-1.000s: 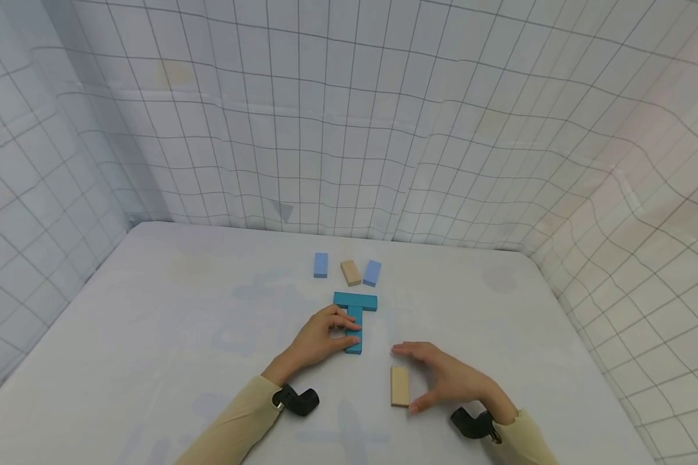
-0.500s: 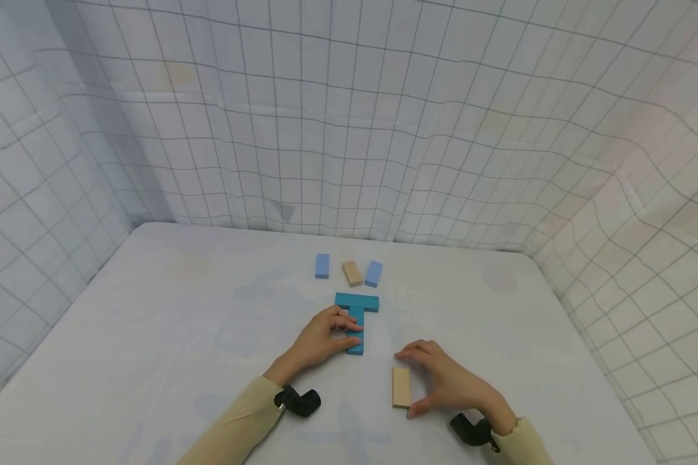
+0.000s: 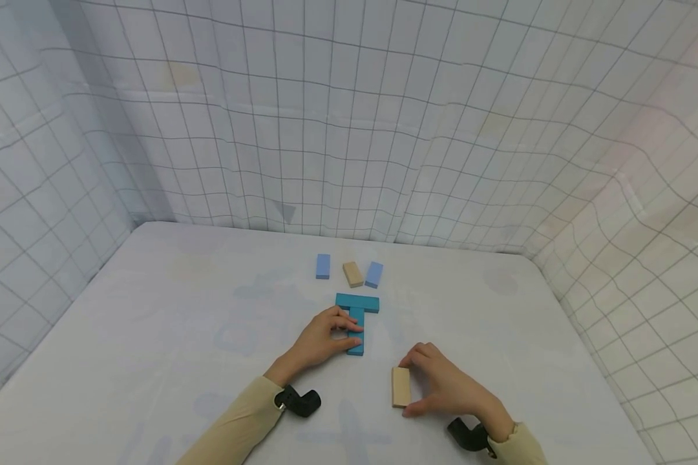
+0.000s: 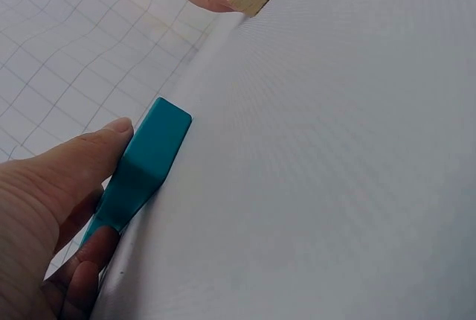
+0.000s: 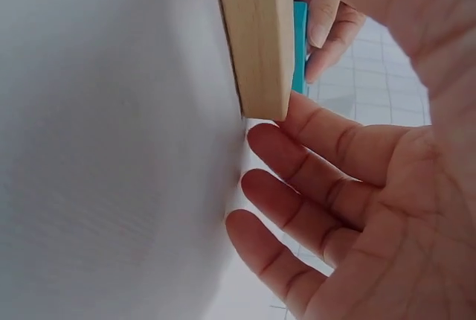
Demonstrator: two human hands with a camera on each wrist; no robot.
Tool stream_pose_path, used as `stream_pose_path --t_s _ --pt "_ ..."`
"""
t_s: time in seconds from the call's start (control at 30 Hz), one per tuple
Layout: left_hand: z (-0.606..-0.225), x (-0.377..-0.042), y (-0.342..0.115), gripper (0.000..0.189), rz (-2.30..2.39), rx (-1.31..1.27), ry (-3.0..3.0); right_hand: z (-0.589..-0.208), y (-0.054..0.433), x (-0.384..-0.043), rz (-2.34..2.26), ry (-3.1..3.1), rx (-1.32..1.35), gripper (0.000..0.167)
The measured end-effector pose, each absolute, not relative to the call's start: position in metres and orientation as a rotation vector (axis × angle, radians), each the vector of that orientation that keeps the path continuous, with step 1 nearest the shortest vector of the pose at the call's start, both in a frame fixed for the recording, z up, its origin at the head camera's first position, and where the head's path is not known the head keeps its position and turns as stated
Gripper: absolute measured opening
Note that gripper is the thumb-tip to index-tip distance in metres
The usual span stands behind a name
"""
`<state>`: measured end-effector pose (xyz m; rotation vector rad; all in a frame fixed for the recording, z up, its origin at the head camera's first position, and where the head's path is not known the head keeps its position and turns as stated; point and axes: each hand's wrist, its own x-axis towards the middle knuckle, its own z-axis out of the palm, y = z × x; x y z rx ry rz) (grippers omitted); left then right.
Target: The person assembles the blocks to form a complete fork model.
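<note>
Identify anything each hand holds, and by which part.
The left hand holds the nearer teal rectangular block near its middle, from above. The right hand spans the pale wooden rectangular block end to end; whether it grips cannot be told.

Both hands [image 3: 320,337] [image 3: 449,383] curved, thumbs [image 3: 419,408] set apart from fingers [image 5: 286,201]

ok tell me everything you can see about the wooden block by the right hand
The wooden block is a plain rectangular bar, pale yellowish, with faint grain in the right wrist view. It lies on the white table, long side running away from the person, right of the teal T of blocks and nearer the person. The right hand spans it, fingers at the far end, thumb at the near; whether both touch is unclear.
</note>
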<state>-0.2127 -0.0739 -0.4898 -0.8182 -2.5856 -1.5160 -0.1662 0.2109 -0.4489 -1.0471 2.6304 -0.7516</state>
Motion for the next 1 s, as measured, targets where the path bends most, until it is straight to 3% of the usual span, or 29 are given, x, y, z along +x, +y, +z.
stream_pose_path --t_s 0.63,1.0 --pt "-0.488 -0.212 -0.074 0.024 -1.513 -0.802 -2.592 -0.453 0.187 -0.165 -0.753 2.648 -1.06 0.062" --pt "-0.489 -0.212 -0.074 0.025 -1.497 -0.803 -2.589 -0.452 0.168 -0.167 -0.686 2.678 -1.227 0.063"
